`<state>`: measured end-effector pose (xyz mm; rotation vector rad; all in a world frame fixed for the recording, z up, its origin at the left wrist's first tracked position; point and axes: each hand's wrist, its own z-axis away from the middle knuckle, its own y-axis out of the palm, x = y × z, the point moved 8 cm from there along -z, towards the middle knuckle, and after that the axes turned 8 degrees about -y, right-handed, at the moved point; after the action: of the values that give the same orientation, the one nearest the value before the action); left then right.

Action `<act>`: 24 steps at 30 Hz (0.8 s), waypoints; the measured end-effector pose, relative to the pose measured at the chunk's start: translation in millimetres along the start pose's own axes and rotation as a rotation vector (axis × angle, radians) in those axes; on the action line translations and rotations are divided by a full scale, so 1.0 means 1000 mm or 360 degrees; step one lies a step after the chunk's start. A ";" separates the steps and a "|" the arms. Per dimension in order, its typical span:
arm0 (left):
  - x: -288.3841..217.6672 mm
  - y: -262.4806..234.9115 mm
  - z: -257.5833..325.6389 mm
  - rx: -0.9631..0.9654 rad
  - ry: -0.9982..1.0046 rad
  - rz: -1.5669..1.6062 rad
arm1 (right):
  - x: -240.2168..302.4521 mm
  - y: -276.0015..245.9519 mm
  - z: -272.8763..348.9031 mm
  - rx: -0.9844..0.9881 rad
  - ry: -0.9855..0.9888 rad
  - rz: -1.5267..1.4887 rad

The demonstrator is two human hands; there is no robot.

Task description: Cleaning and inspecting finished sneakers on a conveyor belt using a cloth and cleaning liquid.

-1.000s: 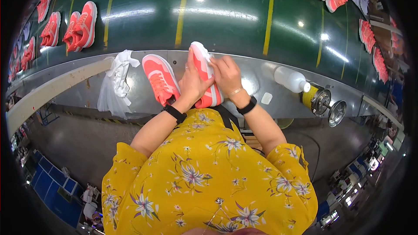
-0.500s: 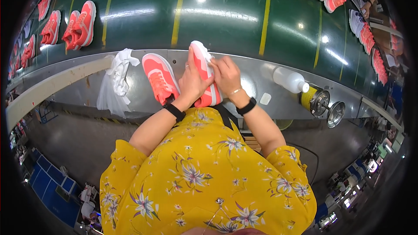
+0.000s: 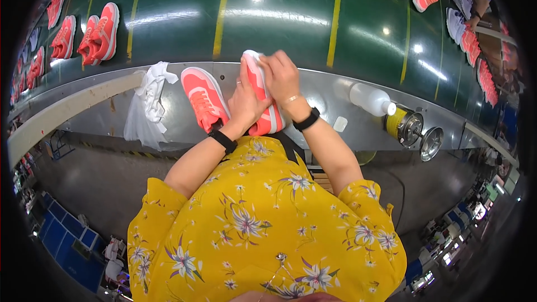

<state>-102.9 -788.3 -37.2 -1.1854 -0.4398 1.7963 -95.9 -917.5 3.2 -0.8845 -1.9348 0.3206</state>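
A coral sneaker (image 3: pixel 254 80) with a white sole is tilted at the near metal ledge, its toe pointing away from me. My left hand (image 3: pixel 246 103) is wrapped round its middle. My right hand (image 3: pixel 284 82) is closed beside the toe, fingertips pinched against the white sole edge; whatever they hold, if anything, is hidden. To the left, a second coral sneaker (image 3: pixel 205 99) lies on the ledge with its laced upper facing up, apart from both hands.
A green belt (image 3: pixel 279 36) with yellow lines runs beyond the metal ledge (image 3: pixel 324 128). White cloth (image 3: pixel 152 98) hangs at left over a pale rail. A white bottle (image 3: pixel 369 99) and a yellow-banded metal can (image 3: pixel 404 127) lie right. More sneakers (image 3: pixel 104 32) sit on the belt.
My right hand has moved forward and slightly left along the sole, from the sneaker's side up to its toe. My left hand keeps its hold on the sneaker.
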 end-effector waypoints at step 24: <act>0.001 -0.001 -0.001 0.0041 -0.0042 0.0018 | 0.000 0.006 -0.004 -0.0008 -0.0019 0.0000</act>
<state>-102.1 -787.3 -37.5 -1.1500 -0.4246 1.8240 -90.1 -913.4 2.1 -0.8876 -1.9472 0.3215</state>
